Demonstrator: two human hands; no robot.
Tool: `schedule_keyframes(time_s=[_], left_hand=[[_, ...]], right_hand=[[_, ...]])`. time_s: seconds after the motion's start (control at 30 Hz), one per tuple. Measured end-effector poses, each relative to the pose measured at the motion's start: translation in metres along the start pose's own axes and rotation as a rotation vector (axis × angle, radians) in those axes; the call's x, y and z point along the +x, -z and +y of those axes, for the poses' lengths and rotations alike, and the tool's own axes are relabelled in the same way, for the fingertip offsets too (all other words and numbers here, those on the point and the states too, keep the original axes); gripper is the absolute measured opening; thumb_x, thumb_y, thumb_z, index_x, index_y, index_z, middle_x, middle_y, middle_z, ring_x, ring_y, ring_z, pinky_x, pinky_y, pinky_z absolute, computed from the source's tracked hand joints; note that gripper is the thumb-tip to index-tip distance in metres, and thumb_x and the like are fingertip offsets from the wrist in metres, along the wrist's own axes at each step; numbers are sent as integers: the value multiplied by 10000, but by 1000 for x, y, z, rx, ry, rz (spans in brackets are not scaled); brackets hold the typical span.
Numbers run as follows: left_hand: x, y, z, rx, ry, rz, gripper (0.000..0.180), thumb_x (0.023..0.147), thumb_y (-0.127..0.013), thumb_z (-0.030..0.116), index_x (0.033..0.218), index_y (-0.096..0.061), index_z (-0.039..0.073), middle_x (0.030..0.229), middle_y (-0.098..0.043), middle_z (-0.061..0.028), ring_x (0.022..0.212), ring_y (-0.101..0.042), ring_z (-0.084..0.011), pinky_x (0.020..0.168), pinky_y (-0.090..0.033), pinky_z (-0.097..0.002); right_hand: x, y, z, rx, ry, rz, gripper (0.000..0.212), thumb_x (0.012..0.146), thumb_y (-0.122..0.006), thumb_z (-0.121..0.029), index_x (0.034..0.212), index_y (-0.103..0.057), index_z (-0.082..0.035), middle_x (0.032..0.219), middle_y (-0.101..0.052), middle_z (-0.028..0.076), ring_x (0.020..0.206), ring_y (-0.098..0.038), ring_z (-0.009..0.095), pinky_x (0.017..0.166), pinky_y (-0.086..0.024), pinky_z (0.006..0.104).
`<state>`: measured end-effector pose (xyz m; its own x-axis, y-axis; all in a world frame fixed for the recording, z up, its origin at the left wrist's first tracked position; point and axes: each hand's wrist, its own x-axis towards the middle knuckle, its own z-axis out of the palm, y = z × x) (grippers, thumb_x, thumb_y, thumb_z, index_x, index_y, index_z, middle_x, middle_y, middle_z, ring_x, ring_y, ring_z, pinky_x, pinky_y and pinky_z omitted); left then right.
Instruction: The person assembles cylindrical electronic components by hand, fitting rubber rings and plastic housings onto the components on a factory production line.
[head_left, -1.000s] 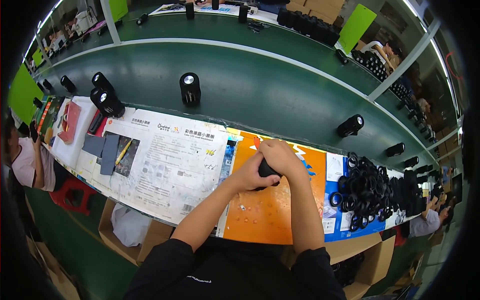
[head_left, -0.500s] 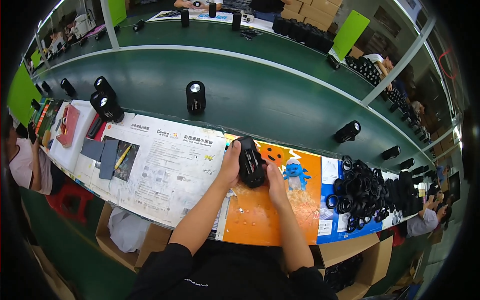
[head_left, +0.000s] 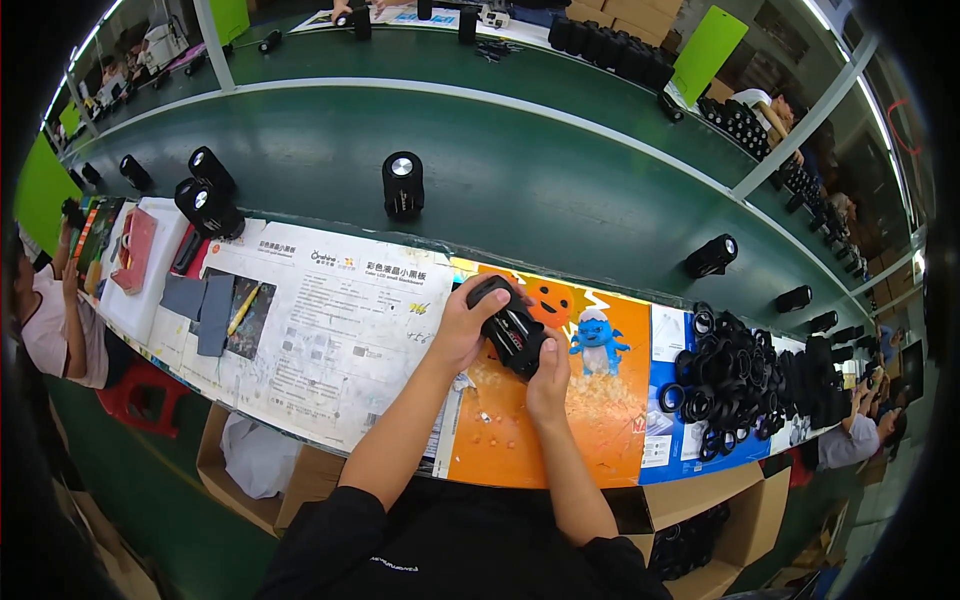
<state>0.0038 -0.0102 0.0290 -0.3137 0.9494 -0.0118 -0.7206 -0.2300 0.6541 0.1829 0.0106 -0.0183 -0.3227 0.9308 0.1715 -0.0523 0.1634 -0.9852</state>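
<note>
A black cylindrical portable speaker is held tilted between both my hands, above the orange part of the printed board. My left hand wraps round its upper left end, with the thumb across the top. My right hand grips the lower right end, thumb along the side. Small printed marks on the speaker's side face up. Past my hands, a similar black speaker with a silver round end stands on the green conveyor belt.
To the right lies a heap of black rings. Grey cloth pieces and a yellow pen rest at left. Open cardboard boxes stand below the bench edge. More speakers line the belt, and a person sits at far left.
Both hands have turned the speaker, so its printed side now shows and it slants down to the right. The right hand has closed round its lower end. Belt speakers have shifted slightly.
</note>
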Motion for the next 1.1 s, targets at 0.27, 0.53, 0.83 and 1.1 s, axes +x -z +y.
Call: schedule_keyframes(time_s=[0.27,0.53,0.83,1.1], left_hand=[[-3,-2,-4,31,-12,0,346,1020,-807,133,1281,-632,-13,1139,-779,-160,1083,-782,-259,1009,-642,-399],[-5,-7,-14,311,-107,159,492,1027,-803,133,1461,-596,27,1345,-656,-109,1247,-658,-187,1114,-549,-334],[0,4,-16,146,5,-8,597,1051,-776,150,1584,-524,58,1430,-583,-105,1321,-607,-186,1129,-524,-316],[15,23,-13,681,-334,159,558,1024,-777,67,1523,-529,55,1490,-520,-111,1455,-525,-239,1178,-535,-403]], right_hand=[[4,8,-12,165,-290,-17,545,1186,-427,-541,1328,-611,-48,973,-687,41,665,-616,82,517,-468,229],[0,-10,-11,102,-151,124,493,1195,-421,-511,1416,-551,-90,1093,-678,62,722,-603,96,543,-442,236],[0,-4,-21,135,-199,173,386,1202,-448,-457,1391,-545,-135,1105,-663,54,748,-600,89,526,-421,244],[137,43,-81,-594,406,179,452,992,-859,-310,1330,-704,-53,1219,-749,163,1120,-722,319,982,-574,409]])
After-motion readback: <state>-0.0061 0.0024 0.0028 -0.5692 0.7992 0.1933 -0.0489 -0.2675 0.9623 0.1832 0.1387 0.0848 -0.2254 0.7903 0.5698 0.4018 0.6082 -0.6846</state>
